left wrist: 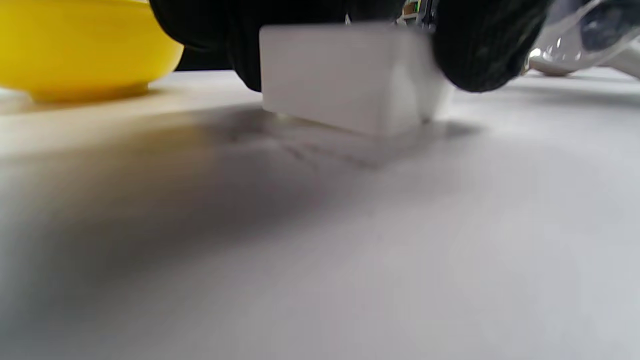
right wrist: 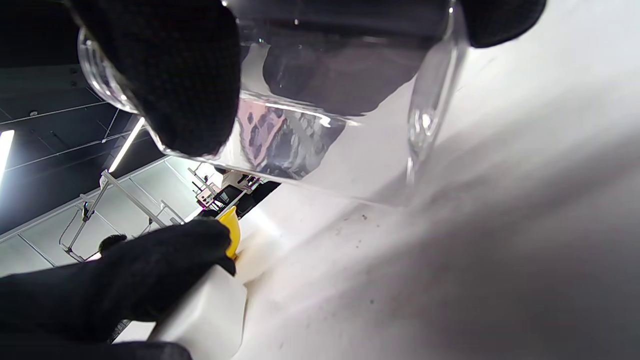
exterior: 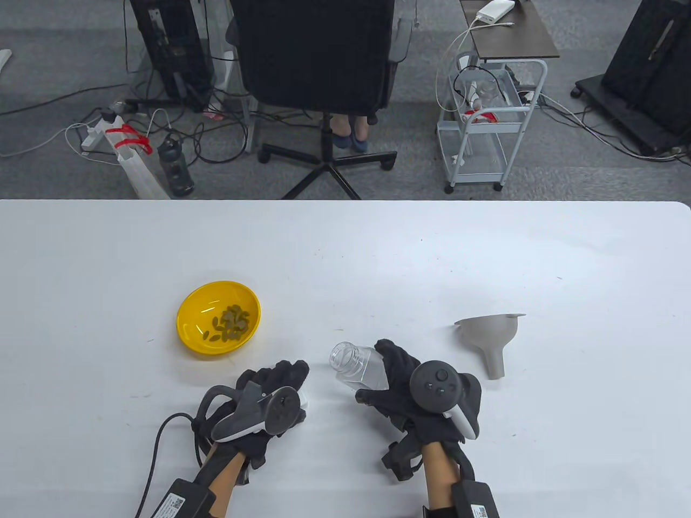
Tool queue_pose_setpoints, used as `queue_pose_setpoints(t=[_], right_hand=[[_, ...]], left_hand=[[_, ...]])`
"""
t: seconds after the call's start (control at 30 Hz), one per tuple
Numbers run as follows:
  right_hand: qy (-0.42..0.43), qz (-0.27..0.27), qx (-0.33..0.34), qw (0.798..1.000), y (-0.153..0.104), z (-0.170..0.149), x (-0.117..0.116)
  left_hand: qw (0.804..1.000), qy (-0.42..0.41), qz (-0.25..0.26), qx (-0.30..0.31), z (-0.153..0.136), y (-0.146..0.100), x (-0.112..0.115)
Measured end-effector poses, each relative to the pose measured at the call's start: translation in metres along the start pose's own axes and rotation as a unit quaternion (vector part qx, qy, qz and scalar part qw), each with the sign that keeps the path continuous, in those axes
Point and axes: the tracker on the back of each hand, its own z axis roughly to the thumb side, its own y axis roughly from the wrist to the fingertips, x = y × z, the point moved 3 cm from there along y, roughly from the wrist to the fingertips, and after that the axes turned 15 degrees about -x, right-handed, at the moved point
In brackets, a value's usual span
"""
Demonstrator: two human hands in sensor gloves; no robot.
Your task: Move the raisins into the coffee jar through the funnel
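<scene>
White tabletop point(exterior: 486, 253) filled the lower part of the table view, with an office chair point(exterior: 318, 59) and a wire cart point(exterior: 486, 135) on the grey floor behind it. Toward the left sat the yellow bowl point(exterior: 218, 318) holding the raisins point(exterior: 229, 324). Near it, the left hand point(exterior: 264, 404) gripped a white block-shaped lid point(left wrist: 350, 80), fingers point(left wrist: 480, 45) curled over its top and its lower corner close to the table. Just beside it, the right hand point(exterior: 415, 394) held the clear jar point(exterior: 356, 367), tilted, its open mouth toward the bowl; fingers point(right wrist: 175, 75) wrapped around the glass. The grey funnel point(exterior: 491, 337) lay on its side further right, apart from both hands.
</scene>
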Motion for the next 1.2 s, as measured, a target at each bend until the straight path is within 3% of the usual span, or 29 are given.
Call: queue_pose_setpoints(t=[0.23, 0.37, 0.5, 0.6, 0.7, 0.87, 1.2], right_hand=[[0.006, 0.002, -0.002, 1.0, -0.001, 0.001, 0.001], [0.015, 0.001, 0.002, 1.0, 0.0, 0.001, 0.001], [0.033, -0.003, 0.004, 0.999, 0.001, 0.001, 0.003], [0.058, -0.006, 0.001, 0.998, 0.001, -0.001, 0.004], [0.089, -0.012, 0.001, 0.996, -0.001, -0.004, 0.006], [0.065, -0.033, -0.002, 0.997, -0.002, -0.005, 0.011], [0.045, 0.031, -0.051, 0.997, 0.008, -0.021, -0.002]], left_hand=[[1.0, -0.022, -0.009, 0.002, -0.001, -0.003, -0.01], [0.996, -0.073, 0.04, 0.009, -0.006, -0.009, -0.034], [0.993, -0.065, 0.097, -0.005, -0.025, -0.019, -0.049], [0.992, -0.034, 0.119, -0.029, -0.043, -0.025, -0.046], [0.992, -0.025, 0.104, -0.065, -0.057, -0.024, -0.039], [0.993, -0.024, 0.091, -0.078, -0.06, -0.022, -0.034], [0.992, -0.017, 0.091, -0.088, -0.063, -0.022, -0.034]])
